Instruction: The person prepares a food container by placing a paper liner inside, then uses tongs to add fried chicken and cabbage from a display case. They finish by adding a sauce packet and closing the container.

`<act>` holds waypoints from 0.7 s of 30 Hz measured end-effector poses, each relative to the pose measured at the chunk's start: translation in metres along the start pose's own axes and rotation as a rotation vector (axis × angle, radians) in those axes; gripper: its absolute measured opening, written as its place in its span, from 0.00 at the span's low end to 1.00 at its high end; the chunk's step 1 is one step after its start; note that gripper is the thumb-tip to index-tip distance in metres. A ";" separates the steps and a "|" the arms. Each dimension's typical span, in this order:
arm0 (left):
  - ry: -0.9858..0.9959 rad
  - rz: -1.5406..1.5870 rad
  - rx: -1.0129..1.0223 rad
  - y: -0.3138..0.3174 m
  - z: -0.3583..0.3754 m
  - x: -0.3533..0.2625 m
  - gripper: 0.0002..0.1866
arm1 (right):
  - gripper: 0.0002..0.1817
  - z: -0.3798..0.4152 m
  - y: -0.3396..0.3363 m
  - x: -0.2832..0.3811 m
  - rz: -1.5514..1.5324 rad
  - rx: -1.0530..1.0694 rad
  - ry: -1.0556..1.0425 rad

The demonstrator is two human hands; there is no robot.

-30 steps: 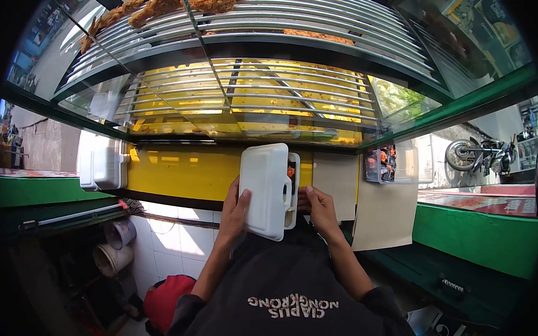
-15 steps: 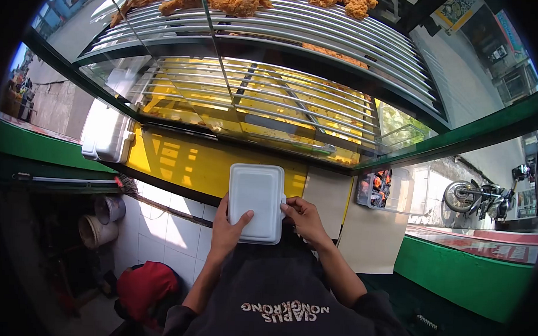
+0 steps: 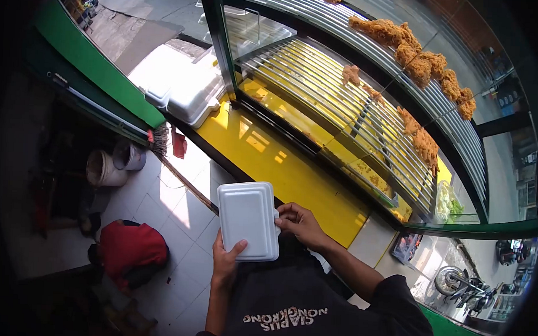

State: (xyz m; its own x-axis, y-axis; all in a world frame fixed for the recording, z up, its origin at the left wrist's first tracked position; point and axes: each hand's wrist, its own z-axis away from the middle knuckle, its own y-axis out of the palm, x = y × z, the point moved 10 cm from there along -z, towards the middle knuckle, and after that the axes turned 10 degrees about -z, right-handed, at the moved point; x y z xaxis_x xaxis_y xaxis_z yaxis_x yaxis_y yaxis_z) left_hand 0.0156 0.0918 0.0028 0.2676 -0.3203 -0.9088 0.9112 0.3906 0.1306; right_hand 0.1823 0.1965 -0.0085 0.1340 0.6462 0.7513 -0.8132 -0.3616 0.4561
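Note:
A closed white foam takeaway box (image 3: 247, 217) is held in front of my chest. My left hand (image 3: 225, 256) grips its lower left corner, the thumb lying across the lid and the fingers out of sight underneath. At the right edge, the fingers of my right hand (image 3: 299, 224) pinch the small closing tab. Beyond the box runs a yellow counter (image 3: 269, 171) below a glass display case.
Fried chicken pieces (image 3: 426, 67) lie on the metal racks (image 3: 319, 81) of the case. White foam boxes (image 3: 191, 97) are stacked at the counter's left end. A person in red (image 3: 133, 249) crouches at lower left near two buckets (image 3: 106, 167). A motorcycle (image 3: 463, 284) stands outside at right.
My view has turned to the left, bringing the stacked boxes and the crouching person further into sight. Both hands stay on the takeaway box, which remains closed.

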 end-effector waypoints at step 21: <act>-0.029 -0.295 0.144 -0.225 -0.111 -0.141 0.45 | 0.40 -0.184 0.224 0.049 0.266 0.362 0.023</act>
State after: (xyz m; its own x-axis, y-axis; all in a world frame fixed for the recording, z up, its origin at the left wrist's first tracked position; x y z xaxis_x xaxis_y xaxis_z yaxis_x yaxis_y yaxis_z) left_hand -0.2624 0.1448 0.0571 -0.0079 -0.4268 -0.9043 0.9851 0.1520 -0.0804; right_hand -0.0975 0.2707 0.0429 -0.0690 0.5118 0.8563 -0.5663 -0.7268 0.3888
